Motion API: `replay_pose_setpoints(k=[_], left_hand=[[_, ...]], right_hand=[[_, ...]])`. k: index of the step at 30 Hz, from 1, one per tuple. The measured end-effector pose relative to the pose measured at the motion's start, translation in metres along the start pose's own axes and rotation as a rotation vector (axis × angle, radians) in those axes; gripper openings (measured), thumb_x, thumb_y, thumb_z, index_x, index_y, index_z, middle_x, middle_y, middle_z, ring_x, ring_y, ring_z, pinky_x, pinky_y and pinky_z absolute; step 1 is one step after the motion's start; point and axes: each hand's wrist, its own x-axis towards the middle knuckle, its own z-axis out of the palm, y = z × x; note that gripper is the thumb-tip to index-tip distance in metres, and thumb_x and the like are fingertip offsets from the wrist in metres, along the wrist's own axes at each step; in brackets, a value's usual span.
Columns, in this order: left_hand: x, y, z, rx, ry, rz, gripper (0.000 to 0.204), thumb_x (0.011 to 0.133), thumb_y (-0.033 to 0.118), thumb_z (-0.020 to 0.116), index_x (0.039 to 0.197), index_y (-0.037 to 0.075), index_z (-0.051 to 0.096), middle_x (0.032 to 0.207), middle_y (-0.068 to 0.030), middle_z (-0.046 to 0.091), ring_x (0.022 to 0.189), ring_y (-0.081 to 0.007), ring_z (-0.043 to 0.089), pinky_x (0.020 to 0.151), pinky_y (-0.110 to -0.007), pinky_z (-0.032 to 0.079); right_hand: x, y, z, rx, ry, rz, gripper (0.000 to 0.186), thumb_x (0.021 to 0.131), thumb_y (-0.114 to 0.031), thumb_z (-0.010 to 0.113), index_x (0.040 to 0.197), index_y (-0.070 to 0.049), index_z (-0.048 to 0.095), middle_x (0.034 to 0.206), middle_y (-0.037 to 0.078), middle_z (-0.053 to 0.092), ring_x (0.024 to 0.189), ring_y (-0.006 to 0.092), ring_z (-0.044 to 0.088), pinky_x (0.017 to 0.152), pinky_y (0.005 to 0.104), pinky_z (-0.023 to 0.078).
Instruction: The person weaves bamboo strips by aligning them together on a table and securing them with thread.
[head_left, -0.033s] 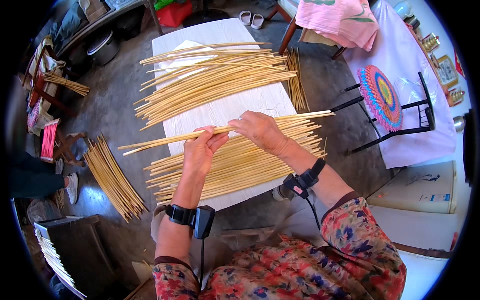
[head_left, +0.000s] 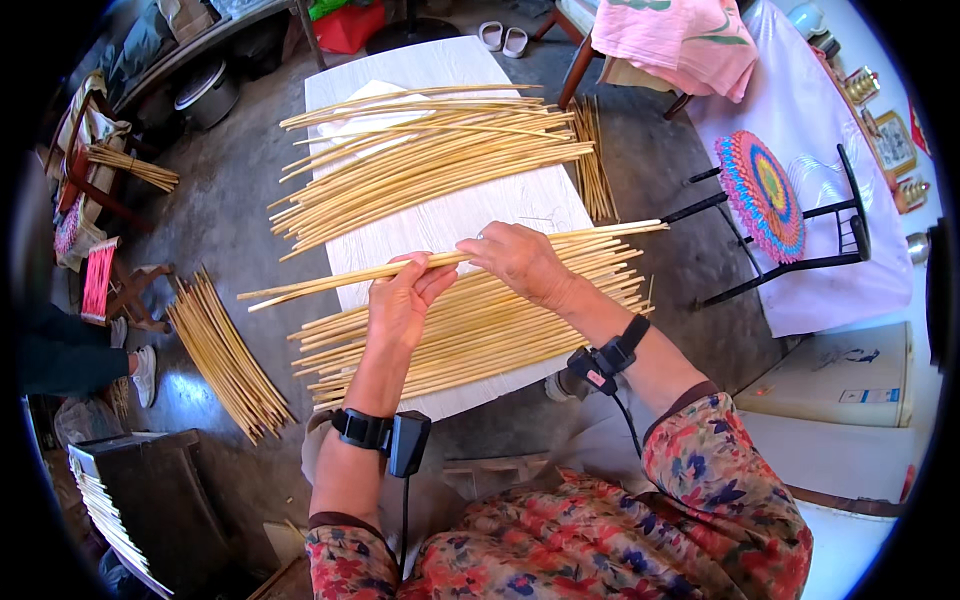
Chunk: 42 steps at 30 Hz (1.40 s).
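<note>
A pair of long, thin, pale-yellow sticks [head_left: 325,281] lies across both my hands, above the white wood-grain table [head_left: 415,222]. My left hand [head_left: 400,303] pinches them between thumb and fingers near their middle. Just to the right, my right hand [head_left: 518,262] closes over the same sticks, palm down; its fingertips are partly hidden. Beneath my hands a row of similar sticks [head_left: 470,335] covers the near part of the table. Another loose row of sticks [head_left: 430,168] spreads over the far part, some resting on a white sheet [head_left: 375,95].
More sticks [head_left: 228,355] lie on the floor to the left, and a bundle [head_left: 592,165] stands beyond the table's right edge. A black-framed chair with a colourful round cushion [head_left: 762,195] is at the right. At the far left stands another person's leg [head_left: 75,350].
</note>
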Motion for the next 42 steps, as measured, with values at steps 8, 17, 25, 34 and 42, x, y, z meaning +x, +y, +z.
replay_pose_setpoints(k=[8,17,25,34,42], left_hand=[[-0.013,-0.030,0.004,1.261,-0.215,0.266,0.038,0.081,0.017,0.061,0.109,-0.006,0.049,0.105,-0.0196,0.056,0.101,-0.0336,0.054,0.086,-0.041,0.044],[-0.024,-0.073,0.000,2.007,-0.365,0.338,0.060,0.079,0.030,0.060,0.124,-0.004,0.039,0.137,-0.0203,0.029,0.130,-0.0331,0.023,0.105,-0.047,0.020],[-0.023,-0.072,-0.004,2.019,-0.345,0.278,0.065,0.081,0.034,0.058,0.128,-0.004,0.034,0.139,-0.0230,0.025,0.132,-0.0338,0.018,0.107,-0.046,0.015],[-0.014,-0.072,0.009,2.037,-0.406,0.221,0.064,0.080,0.032,0.060,0.126,-0.004,0.035,0.138,-0.0239,0.026,0.131,-0.0358,0.021,0.106,-0.046,0.018],[-0.019,-0.073,0.004,2.102,-0.420,0.242,0.068,0.078,0.029,0.062,0.128,-0.006,0.032,0.139,-0.0247,0.024,0.130,-0.0376,0.020,0.106,-0.047,0.018]], right_hand=[[-0.024,0.038,0.025,-0.032,-0.123,0.070,0.023,0.075,-0.017,0.063,0.098,-0.017,0.064,0.074,0.005,0.050,0.066,0.0218,0.055,0.058,0.0312,0.047],[-0.035,0.048,0.062,0.029,-0.181,0.085,0.019,0.076,-0.019,0.061,0.094,-0.015,0.064,0.074,0.004,0.052,0.074,0.0217,0.054,0.064,0.0317,0.047],[-0.032,0.041,0.070,0.044,-0.198,0.038,0.018,0.076,-0.020,0.060,0.092,-0.014,0.064,0.073,0.004,0.052,0.076,0.0219,0.054,0.065,0.0319,0.046],[-0.045,0.054,0.075,0.002,-0.195,0.024,0.020,0.075,-0.017,0.059,0.094,-0.014,0.064,0.073,0.003,0.051,0.074,0.0204,0.052,0.065,0.0305,0.046],[-0.045,0.055,0.079,0.147,-0.151,0.032,0.022,0.075,-0.021,0.058,0.095,-0.012,0.063,0.078,0.005,0.053,0.080,0.0229,0.053,0.069,0.0328,0.045]])
